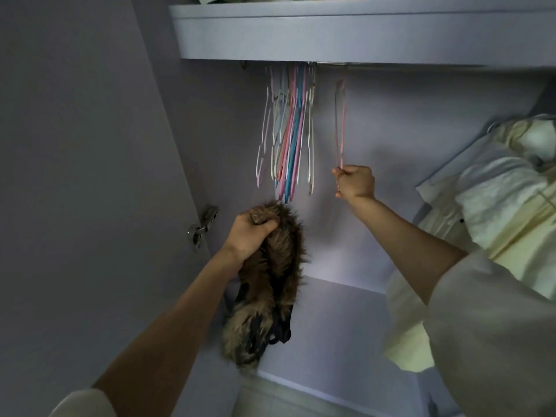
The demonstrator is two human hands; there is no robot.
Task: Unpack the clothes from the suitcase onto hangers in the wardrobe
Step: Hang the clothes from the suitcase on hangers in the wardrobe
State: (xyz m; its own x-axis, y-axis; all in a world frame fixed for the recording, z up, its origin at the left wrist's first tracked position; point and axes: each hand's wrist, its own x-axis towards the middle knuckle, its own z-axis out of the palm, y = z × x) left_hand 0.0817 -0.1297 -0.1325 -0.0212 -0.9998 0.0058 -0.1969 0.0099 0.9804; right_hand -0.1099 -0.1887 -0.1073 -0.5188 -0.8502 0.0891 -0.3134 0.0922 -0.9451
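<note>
Wardrobe (90, 145): 1 pink hanger (340, 121) (pinched), 1 fur garment (270, 281) gripped.

Garment (270, 266) in left hand's (249, 233) fingers: shaggy brown fur, black cloth lining.
Hanger (340, 121) pinched by right hand (356, 182): thin, smooth, pink-coated.
Hinge (202, 225): shiny metal.
Wardrobe panels (90, 145): matt, smooth.

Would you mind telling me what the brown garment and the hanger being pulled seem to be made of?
The brown garment, gripped by the left hand, looks like long-pile fur, probably faux: shaggy tufts with pale tips, plus dark straps or lining. The pink hanger, pinched by the right hand, looks like thin wire with a matte coloured coating, judging by its slim, uniform line; this cannot be confirmed.
</note>
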